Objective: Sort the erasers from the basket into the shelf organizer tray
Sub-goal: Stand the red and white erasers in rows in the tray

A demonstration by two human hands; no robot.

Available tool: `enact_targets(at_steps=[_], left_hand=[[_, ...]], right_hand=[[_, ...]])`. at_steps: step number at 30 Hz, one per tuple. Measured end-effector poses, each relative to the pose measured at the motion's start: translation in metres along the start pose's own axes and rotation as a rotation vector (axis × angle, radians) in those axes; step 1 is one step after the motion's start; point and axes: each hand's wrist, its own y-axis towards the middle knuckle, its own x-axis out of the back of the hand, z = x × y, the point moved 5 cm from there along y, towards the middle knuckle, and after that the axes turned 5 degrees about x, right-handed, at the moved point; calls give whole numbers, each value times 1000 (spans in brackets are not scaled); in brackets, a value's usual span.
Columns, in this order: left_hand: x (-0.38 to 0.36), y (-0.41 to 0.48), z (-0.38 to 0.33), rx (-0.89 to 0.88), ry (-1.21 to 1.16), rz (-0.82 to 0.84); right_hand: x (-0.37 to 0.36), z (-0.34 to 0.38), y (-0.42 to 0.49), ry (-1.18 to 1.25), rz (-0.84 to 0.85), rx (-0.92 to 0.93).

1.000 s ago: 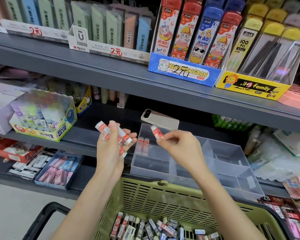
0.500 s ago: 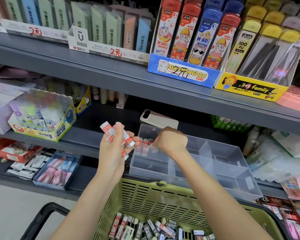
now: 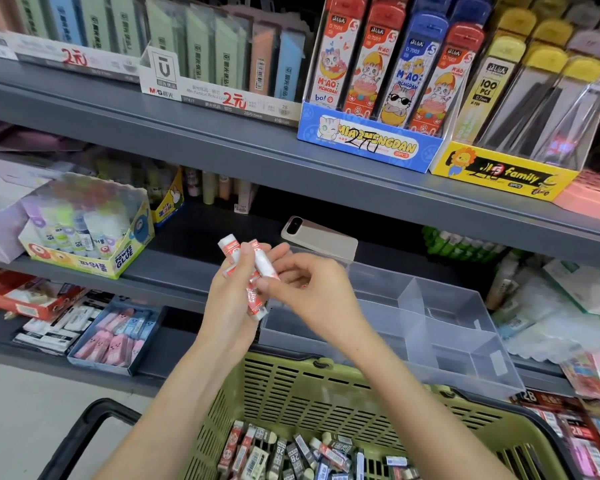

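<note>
Left hand (image 3: 229, 306) grips a bunch of red-and-white erasers (image 3: 261, 268); right hand (image 3: 312, 292) pinches one of them. Clear tray (image 3: 430, 306) sits just behind the right hand. Green basket (image 3: 326, 393) below both hands holds more erasers (image 3: 291, 452).

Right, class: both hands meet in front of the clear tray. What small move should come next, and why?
Probably the right hand should draw out the eraser it seems to pinch from the bunch that the left hand grips, then lower it into the tray. The eraser's end sticks out towards the right fingers, and the tray lies just beyond both hands.
</note>
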Motion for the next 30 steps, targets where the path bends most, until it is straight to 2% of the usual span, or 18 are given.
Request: enact_targets(at_steps=[5,8,11,13,17,20,23,26,30], left_hand=[[-9,-7,4,-62,213,80],[-13,-9,8,-70,294,69],[-23,-11,13,-30,322,81],[-28,-9,19,17,338,95],[-34,-8,24,96,341,113],[-34,-8,25,121,344,112],[-35,-8,25,133,377,108],[-38,-7,26,147,428,96],[-41,-4,31,179,433,108]], right_hand=[[26,-11,-18,-29,-120,40],[77,-44,-32,-189,-263,-125],[111,-80,-38,-356,-245,-299],[121,-94,-34,-350,-213,-340],[135,-101,-22,-189,-240,-318],[134,-103,-15,-106,-142,-290],[127,-106,-5,-340,-44,-287],[116,-111,6,-569,26,-378],[93,-117,18,-599,152,-459]])
